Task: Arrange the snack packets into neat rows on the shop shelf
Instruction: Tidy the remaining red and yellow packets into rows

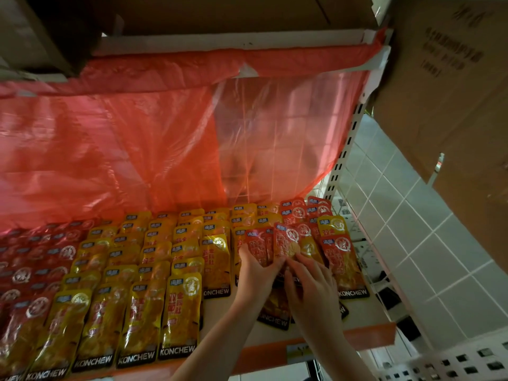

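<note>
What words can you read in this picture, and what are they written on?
"KONCHEW": black bottom band of the yellow snack packets in the front row.
"KONCHEW": bottom band of the red snack packet at the right.
"ONCHEW", first letter hidden: yellow packet beside the left hand.
Chinese characters on the packets: too blurred to read.
Print on the cardboard box: too blurred.

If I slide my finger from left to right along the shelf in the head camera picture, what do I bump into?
Dark red packets → yellow packets in rows → left hand → right hand → red packet at the shelf's right end → white tiled wall.
</note>
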Demonstrator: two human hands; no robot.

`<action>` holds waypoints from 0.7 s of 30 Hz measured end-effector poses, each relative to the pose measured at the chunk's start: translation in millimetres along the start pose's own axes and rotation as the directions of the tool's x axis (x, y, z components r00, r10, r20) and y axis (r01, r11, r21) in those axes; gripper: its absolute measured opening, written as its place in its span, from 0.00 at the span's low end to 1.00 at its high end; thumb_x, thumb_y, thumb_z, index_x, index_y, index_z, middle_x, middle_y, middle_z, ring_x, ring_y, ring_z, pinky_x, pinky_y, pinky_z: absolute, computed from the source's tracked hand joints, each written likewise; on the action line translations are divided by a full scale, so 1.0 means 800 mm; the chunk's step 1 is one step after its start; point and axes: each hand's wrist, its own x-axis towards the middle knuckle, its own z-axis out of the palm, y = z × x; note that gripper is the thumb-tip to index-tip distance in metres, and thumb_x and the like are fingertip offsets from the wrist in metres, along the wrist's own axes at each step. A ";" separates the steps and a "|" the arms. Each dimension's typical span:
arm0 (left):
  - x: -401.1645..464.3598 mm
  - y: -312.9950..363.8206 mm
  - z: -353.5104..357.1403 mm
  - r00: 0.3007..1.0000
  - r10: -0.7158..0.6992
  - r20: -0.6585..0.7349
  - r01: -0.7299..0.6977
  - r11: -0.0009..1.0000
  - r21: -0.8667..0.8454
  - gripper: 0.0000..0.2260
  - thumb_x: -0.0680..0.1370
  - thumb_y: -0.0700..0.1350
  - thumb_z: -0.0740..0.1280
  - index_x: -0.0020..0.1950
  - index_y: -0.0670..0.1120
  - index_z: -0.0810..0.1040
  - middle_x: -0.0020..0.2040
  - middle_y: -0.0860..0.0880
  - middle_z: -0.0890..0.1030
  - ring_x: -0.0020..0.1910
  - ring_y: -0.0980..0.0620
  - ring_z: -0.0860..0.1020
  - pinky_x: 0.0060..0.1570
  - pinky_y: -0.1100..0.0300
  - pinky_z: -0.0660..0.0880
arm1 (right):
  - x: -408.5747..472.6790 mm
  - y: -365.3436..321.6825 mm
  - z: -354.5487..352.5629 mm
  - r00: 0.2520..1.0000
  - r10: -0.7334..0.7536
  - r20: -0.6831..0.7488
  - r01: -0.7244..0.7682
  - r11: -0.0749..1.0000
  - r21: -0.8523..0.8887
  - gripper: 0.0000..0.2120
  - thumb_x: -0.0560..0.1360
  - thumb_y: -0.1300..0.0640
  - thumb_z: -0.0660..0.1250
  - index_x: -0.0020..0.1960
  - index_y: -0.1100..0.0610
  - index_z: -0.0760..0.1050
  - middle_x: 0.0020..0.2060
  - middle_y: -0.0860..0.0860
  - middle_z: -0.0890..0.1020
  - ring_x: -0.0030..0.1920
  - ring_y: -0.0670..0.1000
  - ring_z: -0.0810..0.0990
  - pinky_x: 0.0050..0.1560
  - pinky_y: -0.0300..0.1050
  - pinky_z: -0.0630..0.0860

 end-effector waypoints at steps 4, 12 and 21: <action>0.001 -0.001 -0.005 1.000 0.009 0.027 -0.008 0.999 -0.035 0.31 0.71 0.44 0.73 0.67 0.48 0.58 0.58 0.50 0.74 0.56 0.53 0.75 0.48 0.63 0.75 | 0.000 0.002 0.001 0.999 -0.030 -0.010 0.031 0.997 0.070 0.18 0.76 0.47 0.55 0.58 0.52 0.78 0.56 0.47 0.79 0.57 0.51 0.76 0.57 0.52 0.74; -0.002 -0.009 -0.013 1.000 -0.024 0.010 0.025 0.983 -0.180 0.35 0.72 0.39 0.72 0.72 0.48 0.56 0.61 0.48 0.74 0.59 0.50 0.74 0.56 0.52 0.76 | 0.002 0.002 0.001 0.994 0.053 -0.097 -0.031 0.975 0.220 0.18 0.77 0.48 0.55 0.61 0.57 0.68 0.55 0.52 0.74 0.53 0.49 0.73 0.51 0.45 0.73; -0.005 -0.002 -0.044 0.999 -0.042 0.020 0.047 0.905 -0.422 0.29 0.71 0.37 0.72 0.67 0.50 0.64 0.56 0.46 0.79 0.54 0.46 0.79 0.52 0.41 0.77 | 0.002 0.002 -0.008 0.975 0.133 -0.178 -0.068 0.942 0.329 0.19 0.78 0.46 0.54 0.60 0.58 0.69 0.51 0.48 0.73 0.52 0.37 0.71 0.49 0.27 0.68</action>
